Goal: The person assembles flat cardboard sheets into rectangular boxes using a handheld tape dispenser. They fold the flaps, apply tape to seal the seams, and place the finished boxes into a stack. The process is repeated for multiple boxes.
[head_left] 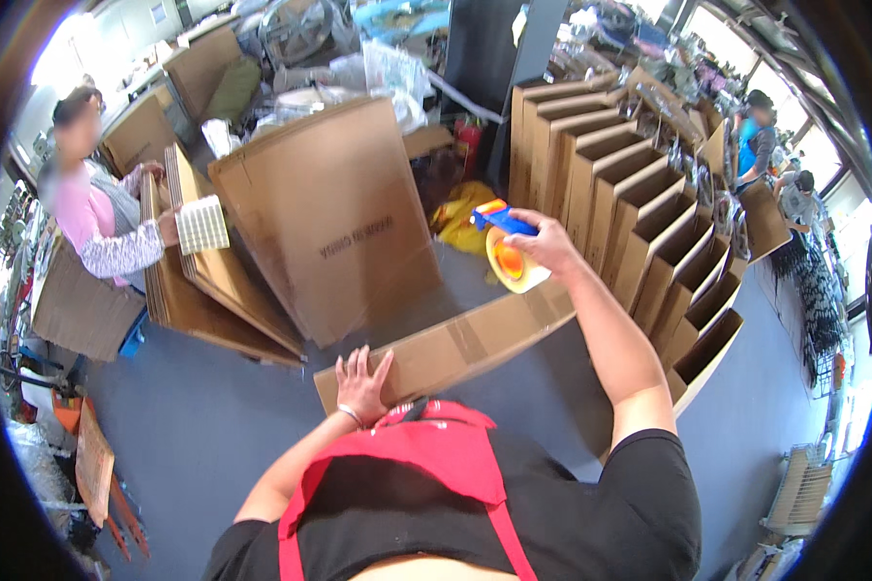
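A long, narrow cardboard box (426, 351) lies crosswise close in front of me, with a strip of tape across its middle. My left hand (361, 384) rests on the box's left end, fingers spread. Above the box's right part, my right hand (549, 242) grips a blue and orange tape dispenser (509, 242) with a roll of pale tape on it. Beyond the box a large flat cardboard carton (339, 218) leans upright.
Several tall open boxes (601, 184) stand in a row at right. On the left a person in pink (102, 223) handles upright cardboard sheets (199, 261). A red fire extinguisher (467, 145) and yellow plastic (463, 213) sit by a dark pillar (489, 77). An orange pallet jack (73, 416) stands lower left.
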A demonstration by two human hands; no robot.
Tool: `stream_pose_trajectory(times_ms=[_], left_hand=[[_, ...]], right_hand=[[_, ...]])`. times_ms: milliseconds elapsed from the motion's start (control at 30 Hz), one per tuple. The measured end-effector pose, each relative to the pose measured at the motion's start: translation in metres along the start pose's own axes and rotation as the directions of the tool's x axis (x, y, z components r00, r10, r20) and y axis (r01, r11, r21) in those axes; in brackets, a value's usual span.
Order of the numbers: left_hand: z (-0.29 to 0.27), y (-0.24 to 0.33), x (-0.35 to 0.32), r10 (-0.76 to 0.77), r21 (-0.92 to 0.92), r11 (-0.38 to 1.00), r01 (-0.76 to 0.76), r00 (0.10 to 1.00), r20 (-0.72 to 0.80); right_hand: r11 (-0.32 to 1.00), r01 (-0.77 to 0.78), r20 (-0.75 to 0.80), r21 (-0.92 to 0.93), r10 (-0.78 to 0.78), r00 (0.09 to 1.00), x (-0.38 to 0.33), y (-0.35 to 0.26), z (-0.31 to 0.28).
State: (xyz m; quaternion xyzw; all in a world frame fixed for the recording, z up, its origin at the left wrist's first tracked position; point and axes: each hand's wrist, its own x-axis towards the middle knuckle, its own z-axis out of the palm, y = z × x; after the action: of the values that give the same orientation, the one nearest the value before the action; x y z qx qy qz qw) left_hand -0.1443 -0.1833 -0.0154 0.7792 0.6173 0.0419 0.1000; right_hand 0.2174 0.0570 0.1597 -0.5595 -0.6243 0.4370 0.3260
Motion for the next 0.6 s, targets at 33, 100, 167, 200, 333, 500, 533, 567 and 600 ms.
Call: stream_pose_trajectory(times_ms=[33, 100, 167, 200, 333, 500, 533, 567, 600], left_hand=[[0.003, 0.001, -0.003, 0.003, -0.026, 1.0, -0.004, 1.0, -0.024], [-0.003, 0.003, -0.004, -0.04, 0.003, 0.999, 0.04, 0.999, 0.027], [-0.004, 0.004, -0.005, -0.032, -0.012, 0.999, 0.032, 0.999, 0.023], [-0.007, 0.005, -0.004, -0.026, 0.014, 1.0, 0.026, 0.999, 0.022], [-0.016, 0.011, 0.001, -0.021, 0.04, 0.999, 0.017, 0.996, 0.089], [-0.019, 0.008, -0.002, 0.002, 0.012, 1.0, -0.003, 0.995, 0.105], [-0.021, 0.004, -0.003, -0.013, 0.013, 1.0, 0.012, 0.996, 0.086], [-0.022, 0.007, -0.002, -0.018, 0.001, 1.0, 0.018, 0.997, 0.074], [-0.024, 0.007, -0.001, -0.024, 0.012, 1.0, 0.023, 0.994, 0.104]], right_hand=[[0.999, -0.006, 0.021, 0.045, 0.006, 1.0, -0.014, 0.001, -0.002], [1.0, 0.008, 0.0, 0.023, -0.008, 1.0, -0.042, -0.012, -0.004], [0.993, 0.114, -0.049, -0.029, -0.116, 0.992, -0.069, -0.01, -0.009], [0.986, 0.164, -0.086, 0.003, -0.164, 0.983, -0.08, -0.001, -0.007], [0.934, 0.308, -0.138, -0.179, -0.334, 0.932, -0.123, 0.08, 0.024], [0.97, 0.209, -0.053, -0.127, -0.217, 0.975, -0.127, 0.073, 0.049], [0.987, 0.146, -0.019, -0.061, -0.148, 0.989, -0.127, 0.066, 0.054], [0.989, 0.149, -0.018, 0.011, -0.149, 0.989, -0.125, 0.064, 0.058], [0.985, 0.149, -0.018, 0.082, -0.148, 0.989, -0.124, 0.062, 0.063]])
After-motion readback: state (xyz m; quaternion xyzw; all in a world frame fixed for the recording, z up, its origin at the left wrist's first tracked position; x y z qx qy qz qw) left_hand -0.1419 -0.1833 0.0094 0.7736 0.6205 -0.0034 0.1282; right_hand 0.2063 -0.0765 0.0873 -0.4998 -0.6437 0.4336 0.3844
